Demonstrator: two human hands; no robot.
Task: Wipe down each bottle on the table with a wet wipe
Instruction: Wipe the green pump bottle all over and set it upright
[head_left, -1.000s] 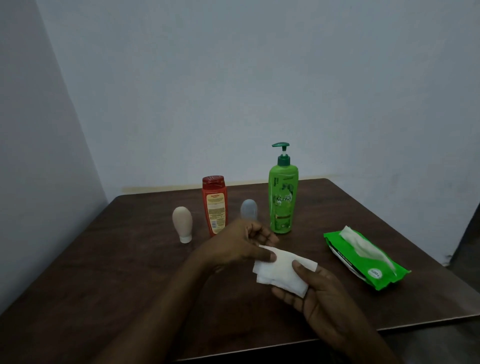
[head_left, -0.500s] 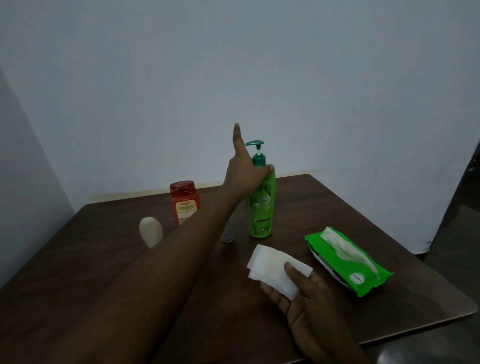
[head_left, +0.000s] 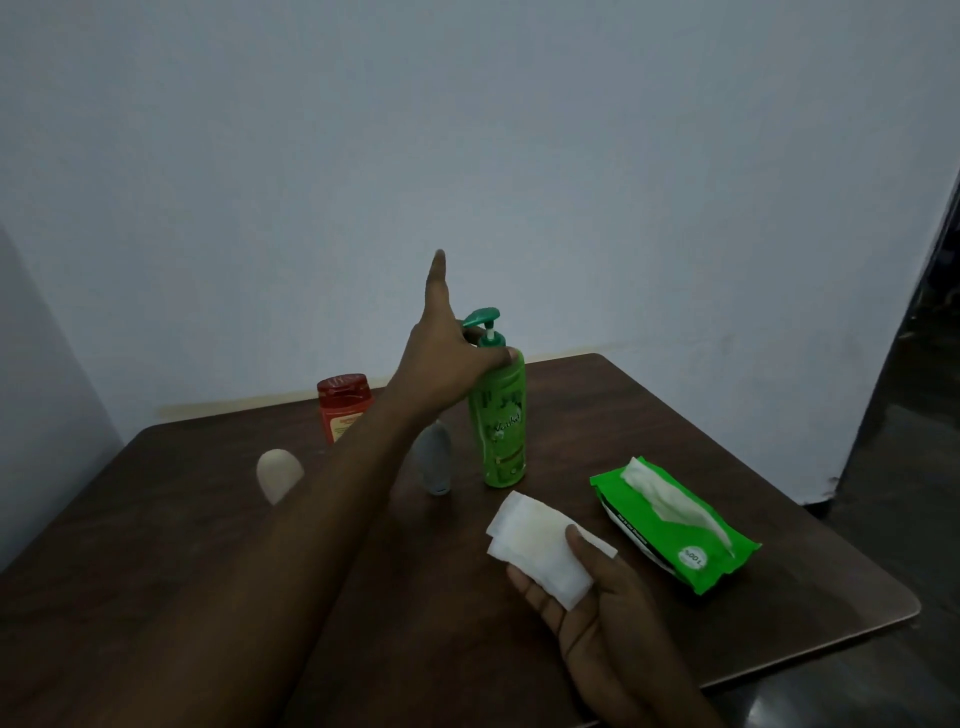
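1. Beige bottle (head_left: 279, 474): small and rounded, far left on the dark counter (head_left: 727, 441). Its lower right is cut off behind my left forearm.
2. Red bottle (head_left: 344, 405): at the back. The cap and part of a label show, the rest is hidden by the same forearm, and the print is too small to read.
3. Grey bottle (head_left: 435, 462): small, standing cap-down just right of the forearm, near the green one. My wrist covers its top.
4. Left hand (head_left: 447, 358): curled round the shoulder of the green pump bottle (head_left: 501, 426), just under the pump. One digit sticks straight up (thumb or finger, I cannot tell).
5. Green pump bottle: mid-counter, about upright. I cannot tell whether its base sits fully on the wood.
6. Wet wipe (head_left: 540, 551): white and folded, pinned by the thumb of my right hand (head_left: 597, 618) against its fingers. It is held over the near counter, well apart from the left hand.
7. Wipes pack (head_left: 675, 525): green, lying flat at the right with a sheet poking from its opening. The lettering is not legible.
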